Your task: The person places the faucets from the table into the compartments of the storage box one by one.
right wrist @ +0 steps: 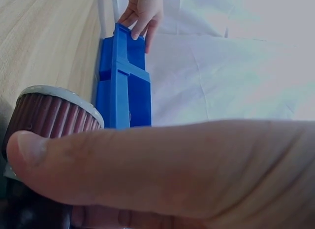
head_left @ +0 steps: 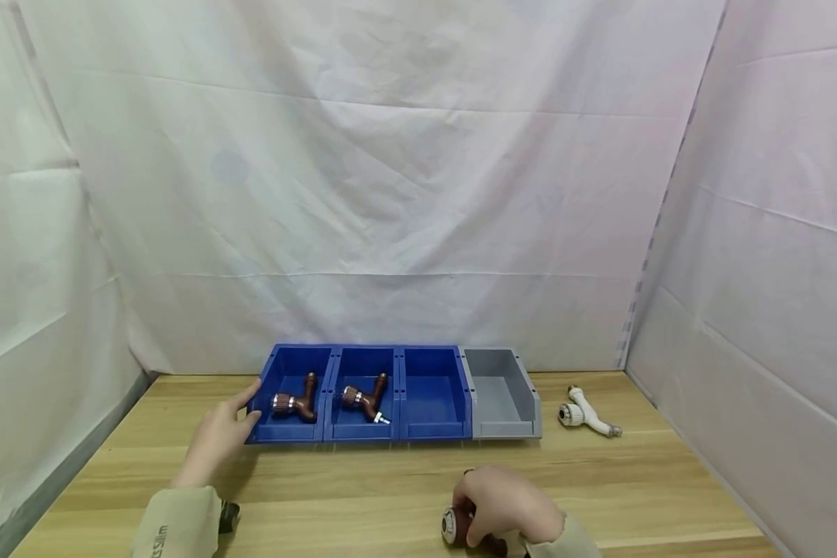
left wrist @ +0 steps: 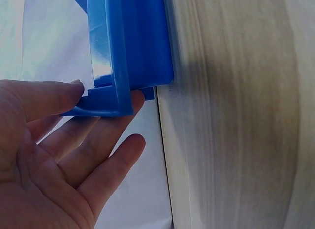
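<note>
My left hand (head_left: 218, 434) is at the outer side of the leftmost blue bin (head_left: 284, 434). In the left wrist view, its thumb and fingers pinch the bin's rim (left wrist: 109, 107). A brown tap (head_left: 297, 403) lies in that bin, and another brown tap (head_left: 367, 397) with a pale metal tip lies in the second blue bin (head_left: 359, 434). Near the table's front edge, my right hand (head_left: 508, 502) grips a third brown tap (head_left: 455, 525) with a ribbed, silver-rimmed knob. In the right wrist view the thumb lies across this tap's knob (right wrist: 51, 113), and the fingers hide most of its body.
To the right, a third blue bin (head_left: 435, 431) and a grey bin (head_left: 508, 429) continue the row. A white tap (head_left: 586, 415) lies on the wooden table (head_left: 349, 496) right of the grey bin. White cloth (head_left: 404, 194) hangs behind and at both sides.
</note>
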### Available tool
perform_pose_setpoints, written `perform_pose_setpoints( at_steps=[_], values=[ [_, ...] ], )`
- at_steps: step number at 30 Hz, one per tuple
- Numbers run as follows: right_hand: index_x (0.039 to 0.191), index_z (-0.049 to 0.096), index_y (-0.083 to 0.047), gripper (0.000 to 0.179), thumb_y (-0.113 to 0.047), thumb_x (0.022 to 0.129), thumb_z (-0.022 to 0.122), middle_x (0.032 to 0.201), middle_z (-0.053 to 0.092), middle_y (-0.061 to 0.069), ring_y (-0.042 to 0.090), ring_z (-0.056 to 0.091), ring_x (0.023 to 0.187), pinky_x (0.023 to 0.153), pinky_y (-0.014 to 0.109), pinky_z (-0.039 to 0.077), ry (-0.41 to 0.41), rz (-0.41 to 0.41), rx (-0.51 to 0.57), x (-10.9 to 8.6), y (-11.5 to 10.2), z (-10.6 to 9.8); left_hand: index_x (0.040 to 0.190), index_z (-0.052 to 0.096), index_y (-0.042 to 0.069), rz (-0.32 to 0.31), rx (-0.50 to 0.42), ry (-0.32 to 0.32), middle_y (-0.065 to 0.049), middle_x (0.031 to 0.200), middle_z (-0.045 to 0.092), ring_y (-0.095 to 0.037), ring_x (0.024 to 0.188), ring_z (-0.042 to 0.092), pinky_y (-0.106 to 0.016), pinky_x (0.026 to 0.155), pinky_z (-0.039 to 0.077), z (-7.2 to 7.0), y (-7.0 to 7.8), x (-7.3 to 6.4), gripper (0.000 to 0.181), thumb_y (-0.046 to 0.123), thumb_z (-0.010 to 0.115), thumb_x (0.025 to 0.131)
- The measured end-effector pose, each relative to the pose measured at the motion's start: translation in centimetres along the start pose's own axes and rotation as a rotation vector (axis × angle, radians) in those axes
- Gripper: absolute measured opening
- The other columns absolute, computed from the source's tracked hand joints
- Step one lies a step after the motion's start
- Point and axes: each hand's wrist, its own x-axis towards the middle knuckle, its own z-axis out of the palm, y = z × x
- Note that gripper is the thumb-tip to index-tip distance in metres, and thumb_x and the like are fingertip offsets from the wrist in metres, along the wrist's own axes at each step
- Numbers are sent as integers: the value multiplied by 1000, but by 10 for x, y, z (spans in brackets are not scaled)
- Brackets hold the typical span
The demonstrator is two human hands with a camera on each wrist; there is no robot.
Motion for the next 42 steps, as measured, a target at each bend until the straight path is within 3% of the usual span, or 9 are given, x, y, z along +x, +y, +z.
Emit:
perform_pose_setpoints(
  at_steps=[11,18,25,30,37,42],
  values=[
    [80,69,-19,24,-9,64,83,69,54,-15,4,47,61,57,24,42,0,4,-2,-3,-1,-3,146,39,1,12,-5,16,-38,135,40,-18,51,38,-33,52,34,1,1,0,56,7,57,94],
    [78,66,-20,26,-8,62,82,69,53,-14,4,47,61,56,24,42,31,-10,4,-4,-1,-3,146,39,2,7,-1,7,-38,136,40,-20,59,47,-34,55,35,1,-1,-1,55,8,56,94],
    [79,65,-21,26,-7,62,81,70,53,-14,4,47,62,58,24,42,46,-23,14,-2,-2,-5,147,39,2,16,-16,13,-38,135,41,-18,50,34,-33,51,32,1,-2,0,55,8,56,95],
    [81,67,-22,27,-8,62,80,72,53,-16,4,48,64,59,24,42,60,-31,14,-1,-2,-5,146,40,1,23,-10,18,-38,135,41,-19,54,39,-33,53,33,-1,0,-1,55,8,56,94],
    [79,66,-23,27,-8,61,78,71,52,-16,4,47,62,57,23,41,88,-50,2,-2,-2,-5,147,39,2,12,-28,11,-38,136,41,-17,48,31,-33,49,31,1,-1,-1,56,6,56,94],
    [82,66,-23,27,-8,62,76,72,53,-15,4,46,63,57,24,41,98,-62,19,-1,0,-6,147,38,2,6,-24,4,-38,136,41,-17,50,34,-34,50,32,1,-2,-1,56,7,56,94]
  ],
)
